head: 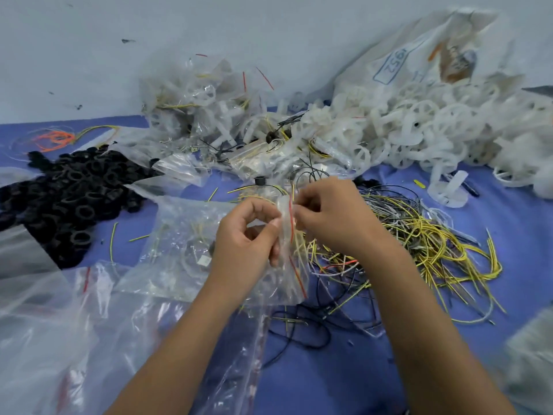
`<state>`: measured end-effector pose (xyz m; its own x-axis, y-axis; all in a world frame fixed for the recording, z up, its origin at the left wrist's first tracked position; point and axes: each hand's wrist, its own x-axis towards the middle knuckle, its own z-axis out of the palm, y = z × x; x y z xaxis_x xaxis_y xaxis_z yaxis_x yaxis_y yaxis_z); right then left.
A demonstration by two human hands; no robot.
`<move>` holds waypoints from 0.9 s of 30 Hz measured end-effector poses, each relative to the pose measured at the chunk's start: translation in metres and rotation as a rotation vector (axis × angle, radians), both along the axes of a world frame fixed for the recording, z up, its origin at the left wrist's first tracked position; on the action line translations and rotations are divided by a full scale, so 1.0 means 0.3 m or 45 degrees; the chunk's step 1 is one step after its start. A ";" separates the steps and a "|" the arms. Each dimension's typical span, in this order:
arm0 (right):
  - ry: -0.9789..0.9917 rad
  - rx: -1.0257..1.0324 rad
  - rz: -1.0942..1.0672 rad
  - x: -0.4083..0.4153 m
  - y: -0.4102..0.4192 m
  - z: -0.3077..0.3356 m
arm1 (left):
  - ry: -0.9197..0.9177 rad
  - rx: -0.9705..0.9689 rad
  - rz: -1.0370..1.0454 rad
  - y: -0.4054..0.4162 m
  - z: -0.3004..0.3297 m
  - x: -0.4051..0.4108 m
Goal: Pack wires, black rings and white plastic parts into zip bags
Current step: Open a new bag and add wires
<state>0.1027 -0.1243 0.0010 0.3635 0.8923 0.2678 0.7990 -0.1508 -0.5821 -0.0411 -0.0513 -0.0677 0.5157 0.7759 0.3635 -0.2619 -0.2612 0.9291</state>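
A: We log the blue tabletop first. Largest heap: white plastic parts, piled along the far right edge, spilling from a white sack against the wall.

B: Next we note black rings, heaped at the left edge. Wires, mostly yellow, tangled right of centre, just beside the right hand.

A: Filled bags stacked at the far middle; loose empty bags at the near left corner.

B: We see a zip bag held up at centre, red seal strip showing. Left hand and right hand both pinch its top edge, fingers curled on the plastic.
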 end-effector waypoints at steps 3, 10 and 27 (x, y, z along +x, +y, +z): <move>-0.037 -0.042 -0.128 0.089 -0.067 0.004 | 0.240 0.243 -0.023 -0.013 -0.031 0.015; -0.223 -0.139 -0.383 0.235 -0.162 -0.020 | 0.490 0.444 -0.159 -0.021 -0.061 0.045; -0.197 -0.259 -0.237 0.190 -0.124 0.006 | 0.616 0.519 0.156 -0.043 -0.064 0.064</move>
